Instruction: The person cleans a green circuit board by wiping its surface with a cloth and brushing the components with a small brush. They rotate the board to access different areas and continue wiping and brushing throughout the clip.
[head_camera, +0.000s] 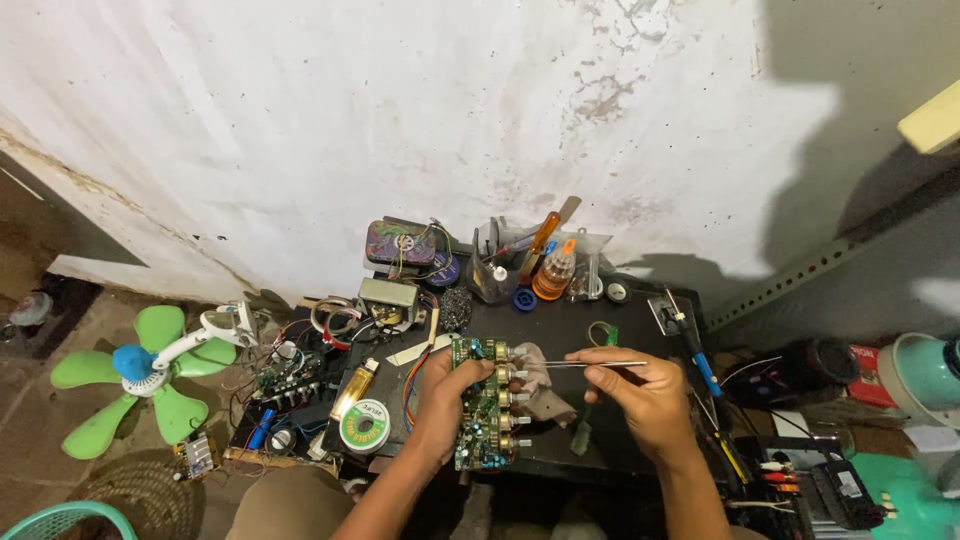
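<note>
Seen from the head camera, the left hand (445, 405) is closed around the long edge of a green circuit board (484, 412), thumb over the near face and fingers wrapped behind, holding it upright above the dark worktop (560, 325). A row of metal-shafted knobs (512, 395) juts from the board toward the right hand (645, 395), which is pinched shut on a pair of slim metal tweezers (595, 364) whose tips point left, reaching the board's upper knobs. The two hands are near each other but not touching. The board looks light and stiff, yet fragile: its small soldered parts and protruding shafts would likely bend or crack under pressure, so the bare edges, where the left hand already grips, seem the safest place to hold. The tweezers look thin, smooth and springy, probably apt to slip unless squeezed near the middle. Just left of the left hand lie a green spool of solder (364, 426) and a yellow lighter (355, 387); farther left stands a small green-bladed fan (140, 375). Beyond the hands, against the stained white wall (400, 110), sits an orange-handled screwdriver (543, 236) among bottles. To the right of the right hand lies a blue-handled tool (703, 368).
</note>
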